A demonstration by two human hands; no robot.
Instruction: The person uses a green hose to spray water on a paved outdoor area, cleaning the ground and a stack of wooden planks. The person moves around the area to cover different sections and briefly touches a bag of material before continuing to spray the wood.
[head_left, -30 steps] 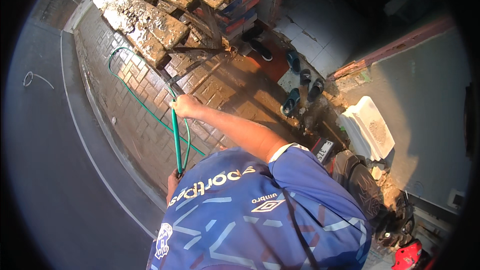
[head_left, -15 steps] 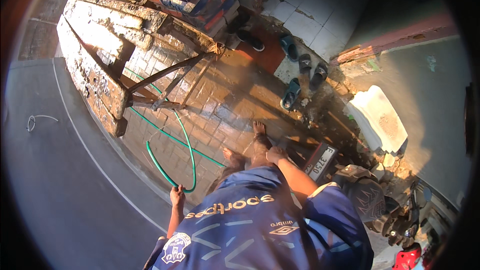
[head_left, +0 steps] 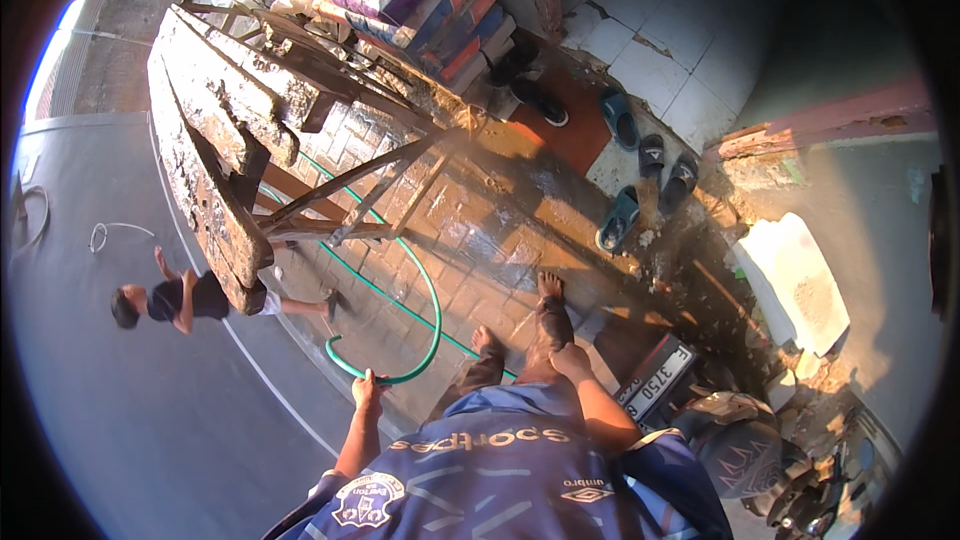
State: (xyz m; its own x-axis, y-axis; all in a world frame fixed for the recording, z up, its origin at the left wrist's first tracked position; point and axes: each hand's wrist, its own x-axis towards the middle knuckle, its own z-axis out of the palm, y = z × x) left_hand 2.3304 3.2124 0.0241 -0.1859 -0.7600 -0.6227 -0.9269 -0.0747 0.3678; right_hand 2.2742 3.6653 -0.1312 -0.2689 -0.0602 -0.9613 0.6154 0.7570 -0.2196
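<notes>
My left hand (head_left: 368, 390) is closed around a green hose (head_left: 434, 325), a short way back from its curled free end. From there the hose loops over the wet brick paving (head_left: 440, 260) and runs beneath a plaster-crusted wooden trestle (head_left: 215, 200). My right hand (head_left: 571, 363) lies against my right thigh, its fingers curled in. Whether it grips the trouser cloth there is too small to make out. My bare feet (head_left: 549, 286) stand on the bricks below.
Stacked bags (head_left: 420, 10) stand beyond the trestle. Sandals (head_left: 620, 218) lie by the tiled doorway. To my right are a white container (head_left: 800, 285) and a motorcycle (head_left: 735, 440) with a plate. A person in dark clothes (head_left: 190, 300) is on the road at left.
A person has come into view at the left, beside the trestle. The hose's loop has widened and its free end has swung; my left hand still holds it. The whole view has shifted slightly.
</notes>
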